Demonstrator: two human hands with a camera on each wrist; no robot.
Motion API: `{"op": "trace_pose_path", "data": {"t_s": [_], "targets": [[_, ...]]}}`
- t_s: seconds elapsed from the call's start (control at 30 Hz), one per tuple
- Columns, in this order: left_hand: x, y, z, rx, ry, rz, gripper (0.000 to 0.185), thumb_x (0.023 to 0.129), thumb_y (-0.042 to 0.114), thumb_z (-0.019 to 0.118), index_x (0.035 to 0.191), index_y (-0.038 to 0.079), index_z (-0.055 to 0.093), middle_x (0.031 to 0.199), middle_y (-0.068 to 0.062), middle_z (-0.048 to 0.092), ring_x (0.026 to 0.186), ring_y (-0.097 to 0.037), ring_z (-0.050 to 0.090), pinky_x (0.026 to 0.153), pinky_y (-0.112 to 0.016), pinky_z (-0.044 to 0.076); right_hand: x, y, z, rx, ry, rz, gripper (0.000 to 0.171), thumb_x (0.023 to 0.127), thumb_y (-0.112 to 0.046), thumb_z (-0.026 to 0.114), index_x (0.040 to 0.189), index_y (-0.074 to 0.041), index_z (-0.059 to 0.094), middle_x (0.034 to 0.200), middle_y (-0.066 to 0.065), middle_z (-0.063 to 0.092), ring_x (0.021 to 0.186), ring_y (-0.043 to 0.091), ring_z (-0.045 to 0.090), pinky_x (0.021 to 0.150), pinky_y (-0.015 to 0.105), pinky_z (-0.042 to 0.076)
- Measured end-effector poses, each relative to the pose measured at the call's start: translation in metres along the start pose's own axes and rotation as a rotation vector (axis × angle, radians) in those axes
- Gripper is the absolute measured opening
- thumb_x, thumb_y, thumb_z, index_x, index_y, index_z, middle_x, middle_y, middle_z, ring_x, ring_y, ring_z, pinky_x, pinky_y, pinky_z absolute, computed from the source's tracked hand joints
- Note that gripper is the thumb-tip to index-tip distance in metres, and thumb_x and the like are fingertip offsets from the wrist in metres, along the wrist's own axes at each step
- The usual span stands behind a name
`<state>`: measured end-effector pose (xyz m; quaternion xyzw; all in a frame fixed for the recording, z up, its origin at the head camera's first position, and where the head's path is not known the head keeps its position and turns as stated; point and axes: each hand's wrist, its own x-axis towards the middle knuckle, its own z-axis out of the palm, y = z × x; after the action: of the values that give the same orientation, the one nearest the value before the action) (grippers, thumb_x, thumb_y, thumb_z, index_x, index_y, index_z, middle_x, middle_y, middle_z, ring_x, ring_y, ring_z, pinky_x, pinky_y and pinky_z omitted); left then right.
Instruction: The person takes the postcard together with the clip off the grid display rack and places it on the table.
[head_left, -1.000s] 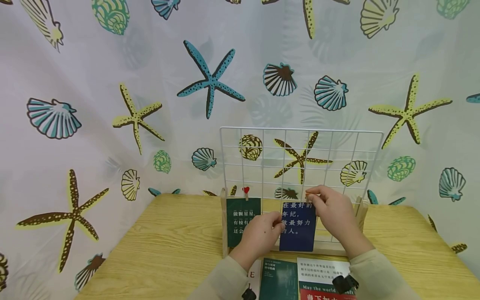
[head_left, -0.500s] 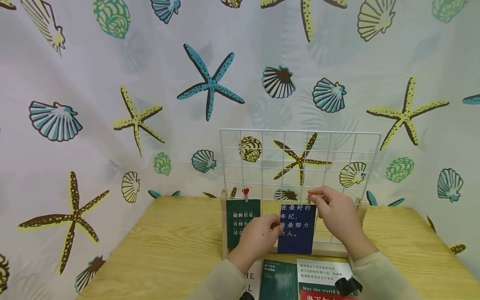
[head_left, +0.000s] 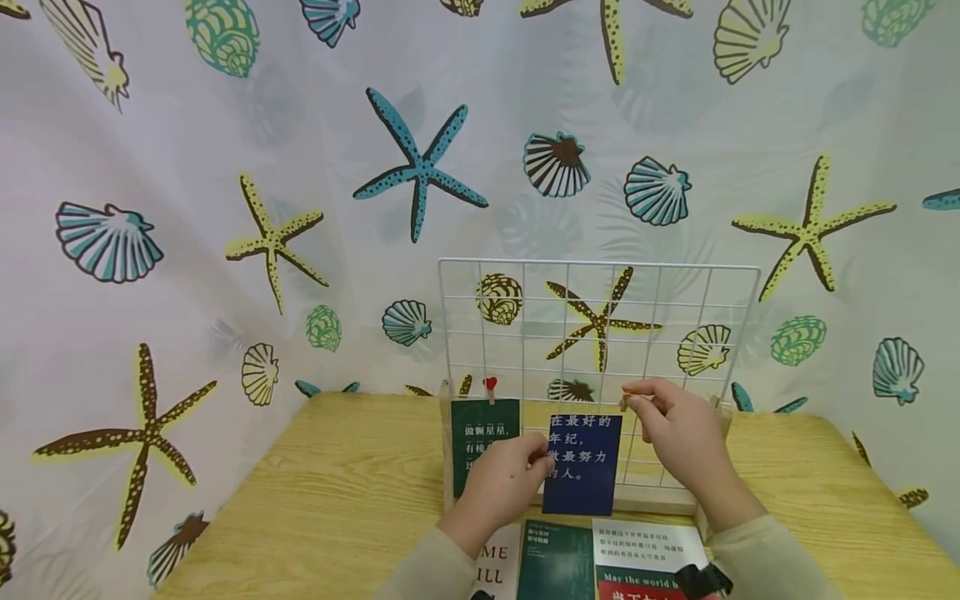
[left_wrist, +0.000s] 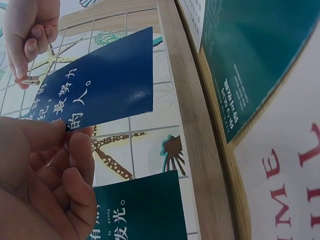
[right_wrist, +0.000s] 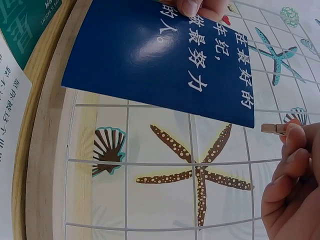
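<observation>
My left hand (head_left: 498,487) pinches the left edge of a dark blue card (head_left: 581,492) with white writing. The card hangs in front of a white wire grid (head_left: 600,263). To its right, thumb and fingers of my right hand (head_left: 682,437) pinch a small wooden clothespin (right_wrist: 272,129). A gap shows between clothespin and card in the right wrist view. Behind my left hand, a dark green card (head_left: 487,414) hangs on the grid under a clothespin with a red heart (head_left: 491,384); my hand covers part of it.
The grid stands in a wooden base (head_left: 652,500) on a wood-grain table (head_left: 300,492). In front of it lie a green card (head_left: 555,562), a white card with red letters (head_left: 495,567) and a white, green and red one (head_left: 637,542). A shell-patterned curtain (head_left: 480,225) hangs behind.
The blue card has moved left and slightly down with my left hand. My right hand has shifted a little right with the clothespin, which now stands apart from the card.
</observation>
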<state>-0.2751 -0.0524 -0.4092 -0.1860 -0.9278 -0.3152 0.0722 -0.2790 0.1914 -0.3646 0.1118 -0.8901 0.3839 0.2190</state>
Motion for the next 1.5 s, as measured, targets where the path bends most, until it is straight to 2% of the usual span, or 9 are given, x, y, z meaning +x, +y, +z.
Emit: {"op": "trace_pose_path", "data": {"t_s": [0.23, 0.5, 0.67, 0.83, 1.0, 1.13, 1.5], "targets": [[-0.005, -0.002, -0.006, -0.008, 0.002, -0.018, 0.022, 0.101, 0.026, 0.065, 0.082, 0.022, 0.054, 0.071, 0.008, 0.054, 0.059, -0.009, 0.047, 0.053, -0.029, 0.036, -0.004, 0.0, -0.001, 0.035, -0.022, 0.025, 0.019, 0.104, -0.026, 0.06, 0.116, -0.018, 0.072, 0.062, -0.003, 0.059, 0.047, 0.019, 0.047, 0.042, 0.03, 0.035], [-0.009, -0.005, -0.015, -0.006, 0.018, 0.005, 0.024, 0.101, 0.024, 0.065, 0.079, 0.021, 0.054, 0.066, 0.009, 0.052, 0.056, -0.009, 0.045, 0.051, -0.027, 0.036, -0.009, 0.002, -0.001, 0.078, -0.03, 0.048, 0.024, 0.104, -0.031, 0.06, 0.118, -0.017, 0.072, 0.066, 0.002, 0.06, 0.055, 0.02, 0.052, 0.043, 0.031, 0.038], [-0.011, -0.01, -0.021, 0.008, 0.032, 0.005, 0.021, 0.101, 0.023, 0.065, 0.081, 0.021, 0.057, 0.066, 0.009, 0.053, 0.057, -0.009, 0.047, 0.052, -0.027, 0.038, -0.012, 0.005, -0.004, 0.071, -0.03, 0.047, 0.028, 0.104, -0.036, 0.059, 0.121, -0.018, 0.072, 0.066, 0.0, 0.058, 0.056, 0.02, 0.052, 0.044, 0.031, 0.038], [-0.012, -0.015, -0.026, -0.006, 0.034, -0.034, 0.013, 0.101, 0.023, 0.064, 0.088, 0.021, 0.063, 0.07, 0.009, 0.056, 0.063, -0.01, 0.052, 0.056, -0.028, 0.043, -0.015, 0.009, -0.008, 0.079, -0.041, 0.057, 0.032, 0.104, -0.04, 0.058, 0.121, -0.017, 0.071, 0.067, 0.003, 0.058, 0.052, 0.019, 0.049, 0.043, 0.031, 0.037], [-0.015, -0.018, -0.033, -0.021, 0.032, -0.032, 0.015, 0.102, 0.022, 0.064, 0.087, 0.021, 0.061, 0.07, 0.007, 0.056, 0.064, -0.011, 0.053, 0.057, -0.027, 0.044, -0.018, 0.012, -0.012, 0.058, -0.04, 0.065, 0.034, 0.104, -0.042, 0.058, 0.121, -0.015, 0.071, 0.067, 0.001, 0.058, 0.05, 0.019, 0.048, 0.043, 0.032, 0.037], [-0.015, -0.021, -0.039, -0.014, 0.032, -0.019, 0.017, 0.102, 0.02, 0.063, 0.085, 0.02, 0.06, 0.069, 0.006, 0.055, 0.063, -0.011, 0.051, 0.055, -0.027, 0.042, -0.02, 0.014, -0.015, 0.051, -0.04, 0.074, 0.036, 0.103, -0.042, 0.058, 0.121, -0.014, 0.071, 0.068, 0.003, 0.059, 0.051, 0.019, 0.049, 0.044, 0.032, 0.038], [-0.022, -0.031, -0.053, -0.023, 0.046, -0.052, 0.011, 0.103, 0.02, 0.062, 0.092, 0.019, 0.062, 0.071, 0.004, 0.054, 0.066, -0.013, 0.052, 0.057, -0.029, 0.042, -0.025, 0.02, -0.023, 0.046, -0.039, 0.092, 0.037, 0.103, -0.042, 0.058, 0.122, -0.013, 0.071, 0.07, 0.004, 0.06, 0.064, 0.023, 0.059, 0.046, 0.032, 0.041]]}}
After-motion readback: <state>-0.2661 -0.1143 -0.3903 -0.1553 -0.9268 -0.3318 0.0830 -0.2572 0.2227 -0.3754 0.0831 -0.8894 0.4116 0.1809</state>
